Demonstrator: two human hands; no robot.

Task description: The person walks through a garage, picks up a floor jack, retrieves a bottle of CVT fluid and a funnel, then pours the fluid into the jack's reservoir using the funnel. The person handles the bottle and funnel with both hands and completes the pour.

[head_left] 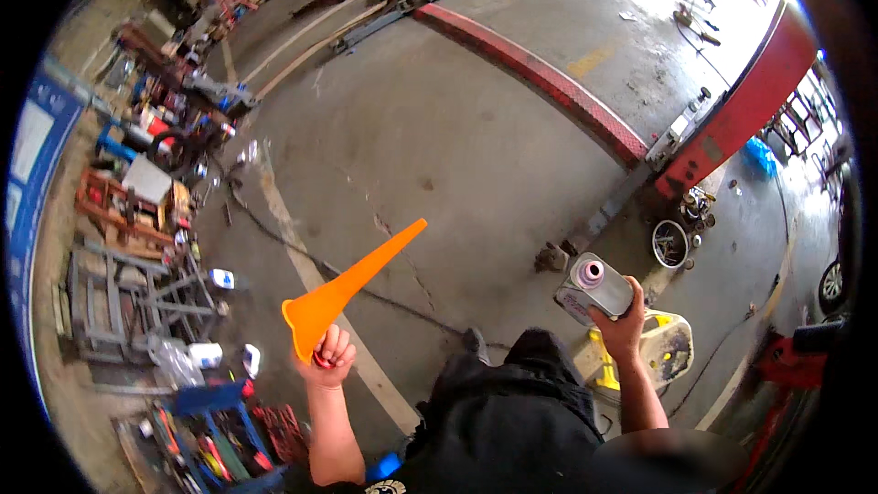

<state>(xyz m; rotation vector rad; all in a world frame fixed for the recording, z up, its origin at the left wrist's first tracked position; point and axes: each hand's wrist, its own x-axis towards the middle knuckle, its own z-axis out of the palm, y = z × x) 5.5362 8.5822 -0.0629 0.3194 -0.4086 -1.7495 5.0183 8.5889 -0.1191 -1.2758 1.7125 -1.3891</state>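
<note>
An orange long-necked funnel (pixel 343 291) is in my left hand (pixel 331 353), its wide mouth toward me and its narrow tip pointing up and to the right. A small red thing shows at the fingers of that hand, too small to name. My right hand (pixel 626 325) grips a grey rectangular can (pixel 599 288) from its right side, thumb across the near face. The round spout on the can's top has no cap on it and faces up. Funnel and can are well apart, both held above the workshop floor (pixel 402 142).
A yellow stool (pixel 666 348) stands beside my right leg. Beyond it are a bucket of metal parts (pixel 669 244) and a red lift post (pixel 745 105) with a red floor ramp (pixel 540 78). A blue toolbox (pixel 219 439) and a metal frame (pixel 128 306) lie left. A hose (pixel 402 309) crosses the floor.
</note>
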